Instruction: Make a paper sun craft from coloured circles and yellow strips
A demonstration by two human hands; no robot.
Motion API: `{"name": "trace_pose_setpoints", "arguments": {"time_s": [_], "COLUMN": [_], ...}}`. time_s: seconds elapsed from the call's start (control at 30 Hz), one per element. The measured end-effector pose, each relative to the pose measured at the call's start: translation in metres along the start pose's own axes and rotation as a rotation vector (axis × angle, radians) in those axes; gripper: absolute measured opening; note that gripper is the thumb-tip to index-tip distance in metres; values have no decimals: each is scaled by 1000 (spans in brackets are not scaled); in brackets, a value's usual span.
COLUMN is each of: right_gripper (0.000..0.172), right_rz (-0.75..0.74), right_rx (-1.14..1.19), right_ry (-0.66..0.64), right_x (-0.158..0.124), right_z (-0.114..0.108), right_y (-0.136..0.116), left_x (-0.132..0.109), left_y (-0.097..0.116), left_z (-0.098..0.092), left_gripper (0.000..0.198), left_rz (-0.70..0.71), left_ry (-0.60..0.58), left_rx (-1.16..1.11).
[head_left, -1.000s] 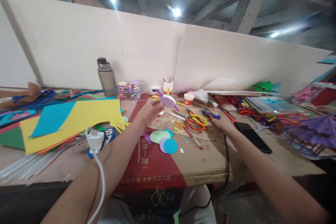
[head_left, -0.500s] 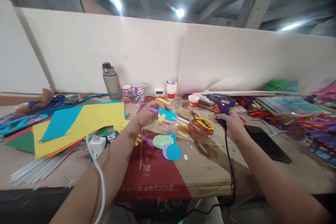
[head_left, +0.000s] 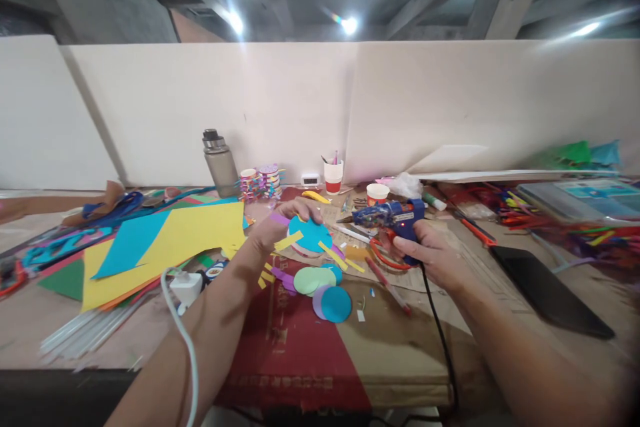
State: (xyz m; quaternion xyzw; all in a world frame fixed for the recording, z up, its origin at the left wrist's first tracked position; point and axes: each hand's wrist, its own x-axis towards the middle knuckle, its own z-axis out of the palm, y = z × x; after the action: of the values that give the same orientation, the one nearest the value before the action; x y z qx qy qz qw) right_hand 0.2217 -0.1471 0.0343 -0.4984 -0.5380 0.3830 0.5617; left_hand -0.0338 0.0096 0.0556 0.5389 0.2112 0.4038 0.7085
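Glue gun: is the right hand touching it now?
Touching. The head view shows the right hand with its fingers wrapped around the handle of the glue gun.

The glue gun (head_left: pixel 395 217) is blue with a small red light and a black cord (head_left: pixel 443 333), and the paper disc (head_left: pixel 311 235) is turquoise with yellow and purple strips at its edge. The loose circles (head_left: pixel 336 304) are pale green, lilac and blue, on cardboard (head_left: pixel 300 347) that is part red, part tan. Beside them are a yellow sheet (head_left: pixel 185 233), a blue sheet (head_left: pixel 131 250) and a grey bottle (head_left: pixel 220 163).
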Motion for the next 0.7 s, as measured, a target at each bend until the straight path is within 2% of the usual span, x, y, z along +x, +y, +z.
{"name": "trace_pose_setpoints", "arguments": {"time_s": [0.3, 0.5, 0.7], "right_gripper": [30, 30, 28], "right_rz": [69, 55, 52], "right_rx": [-147, -157, -152], "right_ry": [-20, -56, -36], "right_x": [-4, -5, -5], "right_z": [-1, 1, 2], "right_y": [-2, -1, -3], "left_x": [-2, -1, -2], "left_y": [-3, -1, -4], "left_z": [6, 11, 11], "left_gripper": [39, 36, 41], "left_rz": [-52, -135, -21], "left_ry": [64, 18, 4], "left_rx": [44, -9, 33]}}
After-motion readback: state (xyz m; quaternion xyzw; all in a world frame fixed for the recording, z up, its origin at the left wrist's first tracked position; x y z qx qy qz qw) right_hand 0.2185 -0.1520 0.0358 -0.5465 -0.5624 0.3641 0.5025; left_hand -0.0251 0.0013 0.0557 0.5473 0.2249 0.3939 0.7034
